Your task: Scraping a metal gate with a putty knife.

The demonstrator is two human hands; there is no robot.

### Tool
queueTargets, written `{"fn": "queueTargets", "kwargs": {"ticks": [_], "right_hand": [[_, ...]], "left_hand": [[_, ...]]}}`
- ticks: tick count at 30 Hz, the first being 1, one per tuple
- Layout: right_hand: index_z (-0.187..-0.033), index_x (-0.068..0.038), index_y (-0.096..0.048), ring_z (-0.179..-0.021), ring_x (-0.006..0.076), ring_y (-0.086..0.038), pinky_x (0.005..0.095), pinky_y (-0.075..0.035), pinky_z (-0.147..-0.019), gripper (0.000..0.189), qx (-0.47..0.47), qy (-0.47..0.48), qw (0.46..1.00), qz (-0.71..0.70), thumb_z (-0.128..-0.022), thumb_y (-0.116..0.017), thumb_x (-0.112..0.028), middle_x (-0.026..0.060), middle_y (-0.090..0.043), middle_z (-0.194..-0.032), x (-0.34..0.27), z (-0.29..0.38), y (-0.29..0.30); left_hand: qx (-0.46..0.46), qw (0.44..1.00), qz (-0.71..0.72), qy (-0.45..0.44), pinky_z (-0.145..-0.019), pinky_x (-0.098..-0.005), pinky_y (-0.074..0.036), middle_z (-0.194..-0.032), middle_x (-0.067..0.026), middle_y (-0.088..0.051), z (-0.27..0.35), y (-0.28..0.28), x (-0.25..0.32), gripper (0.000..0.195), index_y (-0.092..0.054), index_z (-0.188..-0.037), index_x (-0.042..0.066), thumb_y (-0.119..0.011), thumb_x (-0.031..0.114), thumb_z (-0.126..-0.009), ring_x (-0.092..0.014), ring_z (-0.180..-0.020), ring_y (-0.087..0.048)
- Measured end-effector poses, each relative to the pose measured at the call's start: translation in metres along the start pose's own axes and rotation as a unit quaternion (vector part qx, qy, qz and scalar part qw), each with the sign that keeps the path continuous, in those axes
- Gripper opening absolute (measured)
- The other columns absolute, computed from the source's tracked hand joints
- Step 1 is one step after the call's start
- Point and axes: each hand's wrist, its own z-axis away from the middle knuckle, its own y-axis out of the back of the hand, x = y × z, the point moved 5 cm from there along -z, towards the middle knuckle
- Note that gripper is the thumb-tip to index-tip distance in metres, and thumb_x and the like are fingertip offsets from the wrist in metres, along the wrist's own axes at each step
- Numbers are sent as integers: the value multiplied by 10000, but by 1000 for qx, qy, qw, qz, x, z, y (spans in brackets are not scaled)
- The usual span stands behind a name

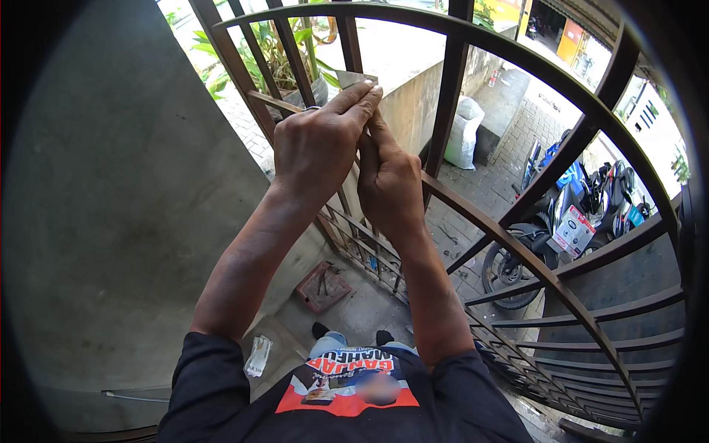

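Both of my arms reach up to a dark brown metal grille [454, 94]. The fingers of my left hand [318, 144] press on a small flat grey piece [354, 79], perhaps sandpaper or a thin blade, whose upper part shows beyond the fingertips. Close against it on the right, my right hand [390, 183] has its fingers curled around a vertical bar or the lower part of that piece; the hands hide which. The fingertips of both hands meet at the piece's lower edge.
A grey plastered wall [133, 221] rises at the left. On the floor lie a reddish tray [323, 287] with dark items and a crumpled printed packet [258, 355]. Beyond the grille stand a white sack [464, 133], a low wall [410, 111], potted plants [277, 55] and parked motorcycles [570, 205].
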Motion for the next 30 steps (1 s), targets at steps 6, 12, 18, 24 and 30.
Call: {"fn": "queueTargets", "kwargs": {"ticks": [6,12,18,24,30], "right_hand": [[-1429,0,-525,-1012,369,-721,414,-549,-846,426,-15,-5,999,47,-1020,-532,-120,311,-679,-1071,26,31,-3],[-1445,-15,-509,-837,377,-739,416,-544,-713,433,7,8,1000,2,-1023,-516,-113,311,-681,-946,15,10,1],[-1468,-24,-479,-850,401,-728,433,-548,-727,456,-16,-46,999,21,-1025,-524,-122,301,-690,-959,30,29,-16],[-1455,-14,-490,-884,422,-715,441,-543,-743,447,31,-7,998,-45,-1021,-513,-122,325,-671,-970,28,18,-17],[-1470,-6,-464,-849,468,-674,488,-530,-716,490,22,-1,999,-45,-990,-532,-81,339,-638,-892,24,25,-9]], "left_hand": [[-21,1000,17,8,-592,-282,-581,-1220,-1,-729,41,-18,7,378,-735,-1235,168,-640,94,-877,-171,-624,-720],[-24,999,14,29,-650,-323,-595,-1203,8,-730,9,-7,6,351,-744,-1204,177,-633,93,-882,-215,-704,-737],[-30,999,13,28,-609,-298,-587,-1214,18,-727,38,-15,-1,373,-745,-1212,205,-659,97,-866,-188,-667,-730],[-40,999,23,21,-647,-323,-597,-1198,-12,-730,15,-6,1,418,-740,-1213,172,-677,50,-818,-239,-761,-746],[-58,998,26,9,-678,-335,-601,-1203,-27,-729,25,-13,5,394,-750,-1207,167,-673,42,-841,-238,-832,-754]]}}
